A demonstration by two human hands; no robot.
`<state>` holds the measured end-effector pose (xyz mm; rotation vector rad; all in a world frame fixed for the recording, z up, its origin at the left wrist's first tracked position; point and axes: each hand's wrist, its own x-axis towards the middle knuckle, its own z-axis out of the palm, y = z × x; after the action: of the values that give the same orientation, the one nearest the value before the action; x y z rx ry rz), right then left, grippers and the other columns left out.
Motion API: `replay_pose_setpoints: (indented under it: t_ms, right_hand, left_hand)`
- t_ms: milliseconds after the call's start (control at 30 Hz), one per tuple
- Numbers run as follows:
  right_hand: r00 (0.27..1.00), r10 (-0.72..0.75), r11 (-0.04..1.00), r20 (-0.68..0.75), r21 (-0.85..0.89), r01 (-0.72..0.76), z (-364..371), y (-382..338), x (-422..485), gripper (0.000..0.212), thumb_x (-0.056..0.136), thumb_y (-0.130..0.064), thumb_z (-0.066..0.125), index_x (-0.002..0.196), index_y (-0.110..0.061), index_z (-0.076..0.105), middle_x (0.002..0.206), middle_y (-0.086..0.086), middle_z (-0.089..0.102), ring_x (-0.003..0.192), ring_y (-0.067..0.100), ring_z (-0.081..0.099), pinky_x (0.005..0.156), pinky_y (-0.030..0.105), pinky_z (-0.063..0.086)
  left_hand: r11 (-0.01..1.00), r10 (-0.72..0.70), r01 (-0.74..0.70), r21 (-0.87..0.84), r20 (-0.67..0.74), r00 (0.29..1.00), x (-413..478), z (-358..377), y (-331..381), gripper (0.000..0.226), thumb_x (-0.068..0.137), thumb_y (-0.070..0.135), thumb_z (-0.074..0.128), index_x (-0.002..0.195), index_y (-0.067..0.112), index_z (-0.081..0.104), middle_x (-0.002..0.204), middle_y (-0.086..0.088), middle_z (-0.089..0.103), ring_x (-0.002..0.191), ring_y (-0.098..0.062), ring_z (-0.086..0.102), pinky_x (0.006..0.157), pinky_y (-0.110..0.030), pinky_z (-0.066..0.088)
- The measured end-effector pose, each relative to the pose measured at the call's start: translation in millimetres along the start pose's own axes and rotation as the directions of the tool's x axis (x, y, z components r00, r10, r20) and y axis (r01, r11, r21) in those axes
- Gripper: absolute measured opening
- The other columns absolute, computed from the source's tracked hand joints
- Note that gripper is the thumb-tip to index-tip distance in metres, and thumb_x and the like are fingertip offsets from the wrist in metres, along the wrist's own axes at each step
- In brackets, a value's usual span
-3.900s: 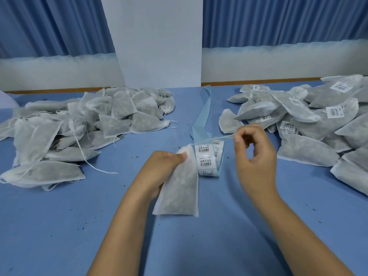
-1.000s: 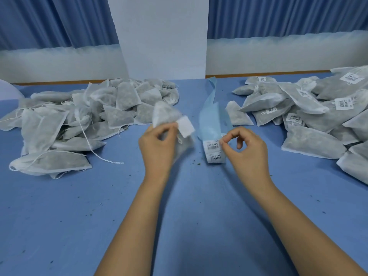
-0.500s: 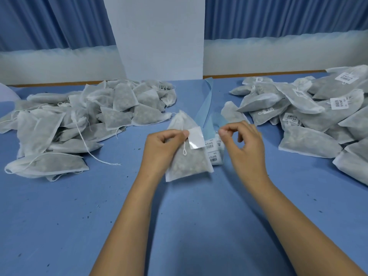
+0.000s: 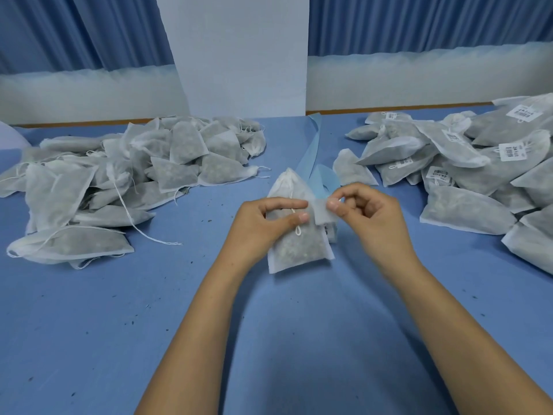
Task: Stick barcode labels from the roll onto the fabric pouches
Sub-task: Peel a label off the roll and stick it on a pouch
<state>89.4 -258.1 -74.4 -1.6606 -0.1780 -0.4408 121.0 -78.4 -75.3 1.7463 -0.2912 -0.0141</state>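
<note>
Single head-worn cam, wide-angle, one view only. It looked forward and down across the blue table [image 4: 89, 339] from the person's side. Left hand [image 4: 263, 226] and right hand [image 4: 368, 217] sat close, mid-frame. The table's far edge, a white pillar [image 4: 239, 55] and curtains [image 4: 419, 22] ran along the top.

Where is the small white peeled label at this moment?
Head view, centre: the small white label is pinched by the right hand, at the upper right edge of the white fabric pouch held by the left hand.
</note>
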Motion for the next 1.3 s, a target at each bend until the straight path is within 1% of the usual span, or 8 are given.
replay_pose_setpoints:
  t_ms: [133, 267, 467, 633, 833, 967, 1100, 1300]
  right_hand:
    - [0.997, -0.025, 0.992, -0.072, 0.119, 0.034, -11.0, -7.2, 3.4, 0.018, 0.084, -0.002, 0.066, 0.075, -0.017, 0.063, 0.07, -0.003, 0.06, 0.067, 0.009, 0.053, 0.068, 0.015, 0.044]
    - [0.998, -0.061, 0.991, -0.011, 0.117, 0.061, -6.1, -7.1, 0.7, 0.016, 0.079, -0.001, 0.07, 0.077, -0.015, 0.063, 0.074, -0.012, 0.065, 0.075, 0.018, 0.055, 0.075, 0.023, 0.047]
    - [0.986, -0.119, 0.991, 0.112, 0.068, 0.112, 3.0, -4.7, -5.8, 0.022, 0.075, -0.005, 0.075, 0.078, -0.025, 0.068, 0.075, -0.012, 0.064, 0.07, 0.013, 0.049, 0.072, 0.023, 0.042]
    - [0.977, -0.122, 0.991, 0.173, 0.082, 0.109, 11.4, -2.9, -7.2, 0.021, 0.076, -0.003, 0.074, 0.083, -0.023, 0.071, 0.081, -0.012, 0.068, 0.069, 0.007, 0.047, 0.07, 0.014, 0.041]
    - [0.982, -0.114, 0.987, 0.149, -0.091, 0.129, 8.1, 1.0, -4.7, 0.019, 0.079, -0.011, 0.074, 0.086, -0.028, 0.072, 0.077, -0.018, 0.063, 0.069, 0.011, 0.041, 0.07, 0.012, 0.037]
    - [0.985, -0.115, 0.965, 0.126, -0.22, 0.141, 3.8, 1.5, -3.5, 0.019, 0.079, -0.016, 0.074, 0.088, -0.032, 0.071, 0.078, -0.001, 0.056, 0.071, 0.01, 0.043, 0.074, 0.012, 0.035]
    - [0.979, -0.146, 0.924, 0.143, -0.335, 0.187, 3.2, 2.3, -4.2, 0.018, 0.081, -0.017, 0.073, 0.09, -0.031, 0.069, 0.074, -0.014, 0.049, 0.076, 0.009, 0.045, 0.076, 0.012, 0.034]
    - [0.903, -0.294, 0.74, 0.313, -0.522, 0.423, 4.1, 0.1, -4.4, 0.025, 0.083, -0.012, 0.064, 0.105, -0.024, 0.065, 0.095, -0.023, 0.061, 0.079, 0.003, 0.042, 0.084, 0.017, 0.03]
  left_hand:
    - [0.999, 0.011, -0.011, 0.03, -0.013, 1.0, 0.7, -2.7, -1.6, 0.026, 0.076, 0.012, 0.081, 0.094, 0.029, 0.078, 0.103, 0.018, 0.071, 0.102, 0.006, 0.061, 0.091, -0.013, 0.046]
    - [0.999, 0.041, -0.041, 0.003, 0.045, 0.998, -1.4, -0.3, 1.2, 0.036, 0.073, 0.009, 0.082, 0.098, 0.035, 0.076, 0.107, 0.016, 0.071, 0.105, -0.003, 0.064, 0.097, -0.029, 0.049]
    - [0.992, 0.118, -0.122, 0.036, 0.097, 0.988, -1.0, -1.0, 0.5, 0.048, 0.073, 0.008, 0.082, 0.109, 0.038, 0.072, 0.111, 0.02, 0.069, 0.113, 0.004, 0.058, 0.098, -0.022, 0.044]
    - [0.983, 0.173, -0.181, 0.039, 0.157, 0.972, -2.1, 2.2, 0.7, 0.049, 0.073, 0.002, 0.078, 0.109, 0.035, 0.071, 0.102, 0.015, 0.072, 0.1, 0.0, 0.063, 0.082, -0.016, 0.048]
    - [0.983, 0.18, -0.184, 0.012, 0.157, 0.971, -2.1, -1.2, 0.6, 0.055, 0.068, 0.007, 0.083, 0.112, 0.037, 0.07, 0.107, 0.013, 0.071, 0.107, 0.0, 0.061, 0.087, -0.012, 0.045]
    - [0.987, 0.16, -0.163, 0.008, 0.155, 0.975, -1.5, -3.8, 0.3, 0.059, 0.068, 0.003, 0.083, 0.112, 0.039, 0.069, 0.107, 0.016, 0.069, 0.108, 0.001, 0.06, 0.091, -0.014, 0.045]
    - [0.99, 0.137, -0.137, -0.018, 0.215, 0.967, -3.2, -5.4, 2.0, 0.058, 0.066, 0.012, 0.084, 0.115, 0.04, 0.068, 0.103, 0.018, 0.069, 0.105, 0.0, 0.06, 0.09, -0.018, 0.048]
    - [0.99, 0.141, -0.14, -0.015, 0.122, 0.982, -3.4, -2.7, 3.2, 0.035, 0.088, 0.008, 0.068, 0.118, 0.027, 0.068, 0.118, 0.008, 0.069, 0.117, -0.006, 0.06, 0.108, -0.037, 0.043]
